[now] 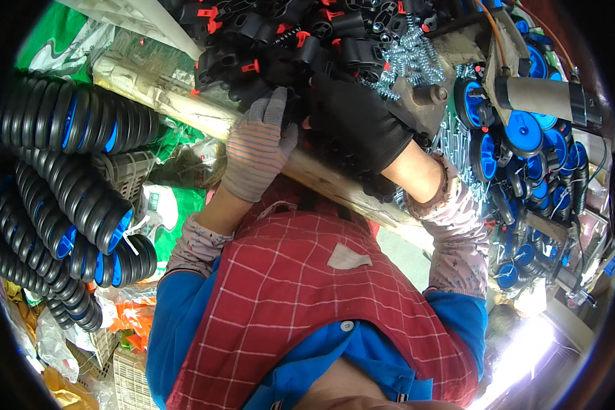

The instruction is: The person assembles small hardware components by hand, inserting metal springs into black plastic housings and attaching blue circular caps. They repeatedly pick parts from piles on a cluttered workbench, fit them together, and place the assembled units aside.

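Observation:
My left hand point(260, 147), in a grey and orange striped glove, is closed at the near edge of the bench, its fingers curled against a dark plastic part. Close beside it, my right hand point(362, 123) wears a black glove and has its fingers bent inward; what they grip blends into the dark parts around it. A heap of black plastic caster housings point(246, 31), many with red tabs point(251, 66), lies just beyond both hands. Silver coil springs point(411, 58) are piled beyond my right hand.
Metal pins point(452, 154) lie right of my right forearm, near a metal fixture point(424, 96). Blue-centred wheels point(524, 133) crowd the right side. Strung rows of black wheels point(75, 116) fill the left. The wooden bench edge point(164, 96) runs diagonally before me.

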Demonstrator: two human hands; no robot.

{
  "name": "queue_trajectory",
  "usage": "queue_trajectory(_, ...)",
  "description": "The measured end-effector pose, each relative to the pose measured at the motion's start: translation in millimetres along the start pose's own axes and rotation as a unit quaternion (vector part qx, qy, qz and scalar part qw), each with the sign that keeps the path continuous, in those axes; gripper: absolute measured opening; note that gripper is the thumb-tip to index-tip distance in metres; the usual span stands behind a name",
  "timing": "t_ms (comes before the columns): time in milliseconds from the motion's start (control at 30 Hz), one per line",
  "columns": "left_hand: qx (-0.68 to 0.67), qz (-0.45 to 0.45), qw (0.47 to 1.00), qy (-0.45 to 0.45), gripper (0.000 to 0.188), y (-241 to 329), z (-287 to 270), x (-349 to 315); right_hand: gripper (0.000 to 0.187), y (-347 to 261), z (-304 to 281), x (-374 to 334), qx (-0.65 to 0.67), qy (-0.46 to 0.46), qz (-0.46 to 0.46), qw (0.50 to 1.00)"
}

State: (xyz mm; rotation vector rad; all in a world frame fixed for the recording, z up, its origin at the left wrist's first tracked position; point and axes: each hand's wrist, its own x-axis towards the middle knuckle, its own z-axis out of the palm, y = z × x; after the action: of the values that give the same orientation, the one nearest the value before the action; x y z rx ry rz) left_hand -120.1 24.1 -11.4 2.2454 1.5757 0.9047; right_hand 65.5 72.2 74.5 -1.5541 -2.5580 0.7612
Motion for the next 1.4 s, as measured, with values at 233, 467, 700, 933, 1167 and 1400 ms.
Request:
queue_trajectory(233, -0.017, -0.004, 1.000, 0.021, 0.062, -2, 0, -2, 0.032, 14, -7, 10, -0.168, 0.042, -0.197, 0.965)
queue_trajectory(467, -0.041, 0.050, 0.997, 0.043, 0.050, -7, -2, -1, 0.020, -17, 0, -12, -0.343, 0.059, -0.333, 0.877)
queue_trajectory(700, -0.058, 0.075, 0.995, 0.028, 0.050, -3, -3, 0, 0.027, 25, -40, -33, 0.088, 0.122, -0.156, 0.976)
queue_trajectory(933, -0.035, 0.013, 0.999, -0.015, 0.052, 17, -3, 8, 0.033, 50, -2, -80, 0.239, 0.139, 0.026, 0.961)
queue_trajectory(1167, -0.007, 0.016, 0.998, -0.067, 0.056, 15, -6, 7, 0.025, 48, 22, -81, 0.001, 0.182, -0.078, 0.980)
queue_trajectory(1400, -0.023, 0.028, 0.997, -0.069, 0.053, 10, -5, 8, 0.022, 43, 23, -68, -0.093, 0.241, -0.129, 0.957)
